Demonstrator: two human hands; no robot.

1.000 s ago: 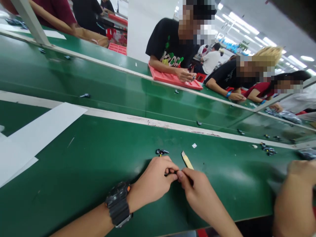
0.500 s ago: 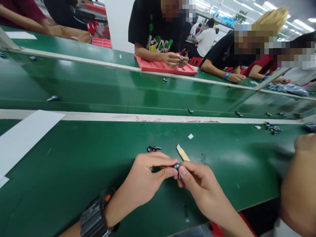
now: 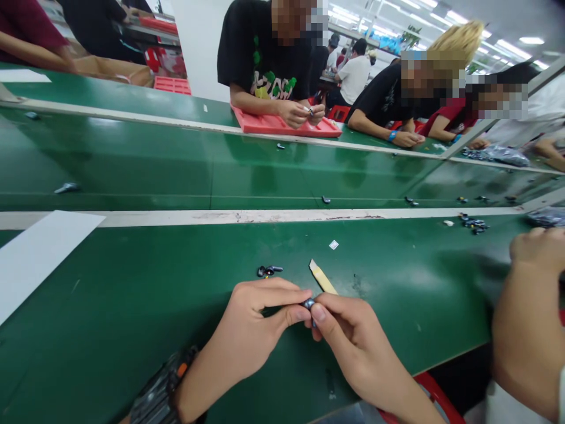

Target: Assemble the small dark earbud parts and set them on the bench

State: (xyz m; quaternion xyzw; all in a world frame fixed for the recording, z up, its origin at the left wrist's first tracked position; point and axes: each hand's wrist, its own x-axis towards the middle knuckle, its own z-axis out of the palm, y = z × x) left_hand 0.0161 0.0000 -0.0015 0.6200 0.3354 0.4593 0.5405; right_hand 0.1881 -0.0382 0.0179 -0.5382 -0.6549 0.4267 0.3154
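Note:
Between both hands is a small, glossy dark-blue earbud point(image 3: 308, 303), partly covered by fingers. My left hand point(image 3: 253, 324) pinches one side of it with thumb and forefinger. On the other side, the thumb and fingers of my right hand point(image 3: 353, 333) grip it, and a bit of its stem shows below. Just beyond the fingers lies a yellow-handled utility knife point(image 3: 324, 279), its blade pointing away from me. Left of the knife, a few dark earbud pieces point(image 3: 269, 270) rest on the green table point(image 3: 154, 306).
A white sheet point(image 3: 44, 253) lies at left, and a small white label point(image 3: 333, 245) is past the knife. More dark earbud parts point(image 3: 474, 224) are at right, near another person's arm point(image 3: 527, 318). Behind the pale ledge point(image 3: 198, 217), a green strip carries scattered earbuds; co-workers sit beyond.
The view has shifted slightly, so most things appear further left. Both hands keep hold of the earbud, in nearly the same pose. The neighbouring person's arm at right shows more.

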